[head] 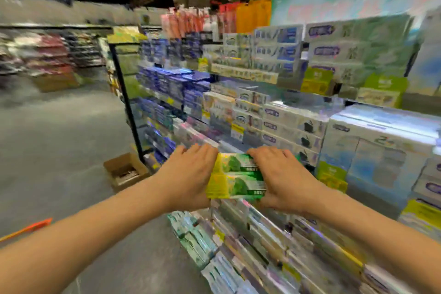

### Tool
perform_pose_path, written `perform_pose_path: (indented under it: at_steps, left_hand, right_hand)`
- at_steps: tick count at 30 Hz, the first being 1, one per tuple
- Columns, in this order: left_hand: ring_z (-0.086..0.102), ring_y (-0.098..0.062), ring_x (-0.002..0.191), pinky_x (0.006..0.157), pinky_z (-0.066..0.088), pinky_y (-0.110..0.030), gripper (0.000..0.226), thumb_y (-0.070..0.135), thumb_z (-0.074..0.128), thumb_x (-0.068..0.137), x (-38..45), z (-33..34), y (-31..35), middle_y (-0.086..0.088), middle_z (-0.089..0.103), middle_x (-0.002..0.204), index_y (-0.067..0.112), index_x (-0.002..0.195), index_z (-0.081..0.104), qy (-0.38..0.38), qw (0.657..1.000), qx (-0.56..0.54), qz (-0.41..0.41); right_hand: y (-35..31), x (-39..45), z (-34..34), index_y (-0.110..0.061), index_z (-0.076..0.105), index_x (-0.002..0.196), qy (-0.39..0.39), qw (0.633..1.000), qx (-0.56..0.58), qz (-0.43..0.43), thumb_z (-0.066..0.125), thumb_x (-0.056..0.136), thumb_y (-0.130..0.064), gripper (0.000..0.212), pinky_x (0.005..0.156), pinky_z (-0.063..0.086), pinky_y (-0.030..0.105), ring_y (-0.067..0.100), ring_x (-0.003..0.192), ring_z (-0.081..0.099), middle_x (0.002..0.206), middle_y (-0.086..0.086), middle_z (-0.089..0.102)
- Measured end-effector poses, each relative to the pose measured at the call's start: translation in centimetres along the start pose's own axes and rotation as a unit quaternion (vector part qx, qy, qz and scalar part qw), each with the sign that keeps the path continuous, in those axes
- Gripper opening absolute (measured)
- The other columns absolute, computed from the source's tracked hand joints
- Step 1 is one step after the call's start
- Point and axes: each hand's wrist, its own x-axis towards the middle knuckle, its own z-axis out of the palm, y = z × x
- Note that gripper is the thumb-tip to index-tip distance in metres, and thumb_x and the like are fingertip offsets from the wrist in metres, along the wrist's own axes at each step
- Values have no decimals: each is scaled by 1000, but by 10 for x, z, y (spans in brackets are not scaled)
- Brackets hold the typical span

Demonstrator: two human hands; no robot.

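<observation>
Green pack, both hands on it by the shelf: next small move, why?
Likely slide the green pack straight onto the shelf. The left hand and right hand grip its ends, holding it level just in front; blur hides the exact slot.

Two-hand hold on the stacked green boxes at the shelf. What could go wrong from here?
1. The green boxes look like two stacked packs, held from either end by the left grip and right grip. The stack may shear and one pack slip out.
2. Packed shelf rows sit right beneath, so a drop might dislodge them.
3. An open cardboard box lies on the floor by the shelf end, a likely trip hazard.
</observation>
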Motion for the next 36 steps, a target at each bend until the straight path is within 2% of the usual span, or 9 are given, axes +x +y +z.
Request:
perform_pose_path:
  at_steps: [4, 8, 14, 18, 21, 24, 28, 31, 36]
  left_hand:
    - [59, -27, 66, 53, 45, -34, 70, 62, 39, 55, -59, -48, -45, -5, 59, 80, 10, 98, 56, 24, 998, 38, -53]
    - [58, -28, 70, 56, 45, -34, 78, 66, 43, 57, -138, -84, -92, -7, 59, 86, 9, 108, 52, 36, 989, 71, -126]
    - [58, -30, 72, 59, 44, -35, 77, 62, 39, 58, -263, -135, -162, -11, 62, 89, 6, 110, 48, 44, 961, 147, -231]
    - [56, -31, 75, 61, 41, -37, 78, 59, 42, 54, -336, -155, -185, -11, 60, 89, 6, 112, 45, 36, 931, 186, -313]
    - [57, -33, 79, 63, 40, -39, 81, 60, 44, 56, -380, -159, -189, -13, 59, 92, 4, 114, 47, 59, 901, 161, -398]
    - [56, -36, 87, 68, 39, -42, 85, 58, 53, 55, -409, -161, -181, -16, 58, 98, 2, 118, 49, 73, 867, 147, -471]
    - [44, -31, 114, 89, 36, -45, 90, 55, 72, 63, -421, -155, -167, -10, 49, 123, 8, 132, 38, 96, 783, 60, -612]
    - [41, -30, 121, 96, 33, -46, 91, 51, 74, 63, -419, -134, -149, -9, 47, 128, 9, 133, 35, 93, 736, 28, -669]
    - [50, -28, 112, 91, 44, -43, 94, 60, 76, 56, -433, -84, -126, -7, 49, 120, 12, 126, 36, 101, 693, -161, -695]
  right_hand:
    - [-55, 39, -38, -9, 43, 134, 24, 996, -29, -81, 69, 66, -52, 84, 88, 43, 46, 32, 104, 55, 119, 9, 55]
    - [-134, 80, -68, -7, 57, 118, 105, 983, -34, -147, 42, 65, -61, 77, 74, 53, 41, 28, 85, 65, 101, 7, 65]
    - [-271, 146, -90, -18, 26, 147, 140, 965, 7, -223, 69, 76, -47, 88, 113, 13, 50, 27, 131, 34, 142, 3, 39]
    - [-347, 164, -80, -22, 33, 143, 225, 948, 87, -209, 83, 61, -40, 98, 105, 11, 69, 40, 133, 33, 140, 10, 44]
    - [-391, 165, -72, -15, 21, 148, 276, 917, 271, -96, 81, 63, -47, 109, 108, 14, 63, 40, 138, 23, 149, 20, 28]
    - [-430, 163, -71, -7, 14, 148, 73, 818, 570, -6, 79, 70, -38, 106, 112, 21, 38, 22, 138, 26, 150, 9, 28]
    - [-490, 151, -60, -4, 36, 137, -253, 518, 817, 27, 77, 69, -31, 83, 78, 50, 35, 19, 105, 61, 124, 7, 59]
    - [-528, 150, -45, -11, 56, 115, -224, 454, 862, 13, 69, 80, -10, 37, 59, 52, 23, 13, 76, 65, 98, 5, 67]
    - [-552, 153, 7, -4, 55, 119, -201, 478, 849, 100, 79, 66, -7, 58, 77, 58, 43, 28, 90, 68, 106, 16, 67]
